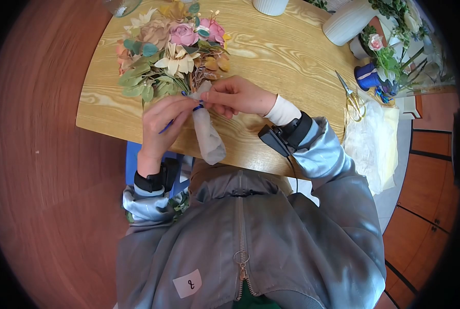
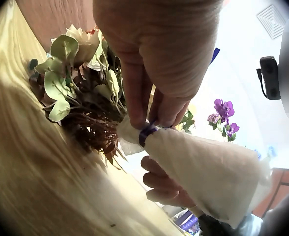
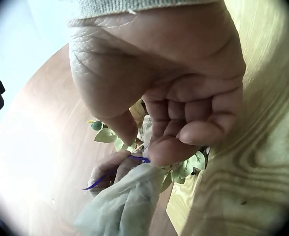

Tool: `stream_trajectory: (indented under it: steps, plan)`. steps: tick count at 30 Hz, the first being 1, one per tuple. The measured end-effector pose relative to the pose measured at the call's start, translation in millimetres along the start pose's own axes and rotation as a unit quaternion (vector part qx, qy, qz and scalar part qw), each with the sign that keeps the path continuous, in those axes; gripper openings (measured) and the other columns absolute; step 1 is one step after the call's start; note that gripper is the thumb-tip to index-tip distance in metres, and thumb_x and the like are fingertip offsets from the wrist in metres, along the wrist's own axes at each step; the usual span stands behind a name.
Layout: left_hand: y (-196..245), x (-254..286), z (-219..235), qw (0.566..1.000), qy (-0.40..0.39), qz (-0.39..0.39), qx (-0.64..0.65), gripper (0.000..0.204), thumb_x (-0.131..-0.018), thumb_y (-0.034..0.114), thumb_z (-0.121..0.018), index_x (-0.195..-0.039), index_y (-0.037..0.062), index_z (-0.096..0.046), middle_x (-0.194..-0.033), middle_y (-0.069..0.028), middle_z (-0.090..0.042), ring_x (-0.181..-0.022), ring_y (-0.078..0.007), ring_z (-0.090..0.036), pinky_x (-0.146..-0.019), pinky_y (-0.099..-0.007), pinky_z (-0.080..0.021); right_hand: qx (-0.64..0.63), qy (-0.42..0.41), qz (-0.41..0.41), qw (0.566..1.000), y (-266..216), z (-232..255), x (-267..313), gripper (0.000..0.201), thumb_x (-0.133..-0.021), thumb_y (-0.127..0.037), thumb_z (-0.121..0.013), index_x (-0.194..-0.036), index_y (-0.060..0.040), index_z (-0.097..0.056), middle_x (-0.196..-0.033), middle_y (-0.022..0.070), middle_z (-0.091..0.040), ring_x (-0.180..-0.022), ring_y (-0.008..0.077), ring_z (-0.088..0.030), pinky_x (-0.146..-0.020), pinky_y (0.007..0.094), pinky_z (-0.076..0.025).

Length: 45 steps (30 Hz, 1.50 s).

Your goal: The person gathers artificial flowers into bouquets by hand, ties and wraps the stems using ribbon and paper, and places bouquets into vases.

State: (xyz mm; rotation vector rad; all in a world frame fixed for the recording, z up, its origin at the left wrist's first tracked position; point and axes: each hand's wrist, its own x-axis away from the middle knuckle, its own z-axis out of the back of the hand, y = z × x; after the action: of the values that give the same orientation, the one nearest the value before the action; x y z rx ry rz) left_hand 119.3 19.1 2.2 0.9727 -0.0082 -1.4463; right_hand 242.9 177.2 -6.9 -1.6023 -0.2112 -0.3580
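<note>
A bouquet of artificial flowers (image 1: pixel 176 59) lies on the table, its stems inside a whitish wrap (image 1: pixel 209 136). Around the narrow neck of this wrap runs a blue ribbon (image 2: pixel 145 133). My left hand (image 1: pixel 163 121) pinches the ribbon at the neck from the left, and a loose ribbon tail (image 3: pixel 97 183) hangs beside its fingers. From the other side, my right hand (image 1: pixel 242 97) has curled fingers and holds the ribbon at its fingertips, close against the wrap. The right fingertips (image 2: pixel 161 184) show below the wrap in the left wrist view.
Gold-handled scissors (image 1: pixel 351 98) lie at the table's right side, by a blue ribbon spool (image 1: pixel 366 77) and white wrapping sheets (image 1: pixel 371 144). A white vase (image 1: pixel 348 23) with flowers stands at the back right. The table's near edge is close to my body.
</note>
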Motion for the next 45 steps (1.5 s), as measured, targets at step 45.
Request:
stream_trajectory:
  steps: [45]
  plan:
    - [1.7,8.2,-14.6,0.761,0.090,0.363,0.530,0.018,-0.087,0.023,-0.046,-0.079,0.0066,-0.047,-0.075,-0.0095,-0.057,-0.049,-0.0068,-0.046,-0.042,-0.0173,-0.034,-0.145,-0.047,0.223,0.963,6.7,-4.9,4.2,0.021,-0.088,-0.018,-0.044,-0.081,0.0006,-0.053,-0.094,0.0085,-0.054,-0.062,0.0098,-0.050,-0.056,0.0202,-0.040]
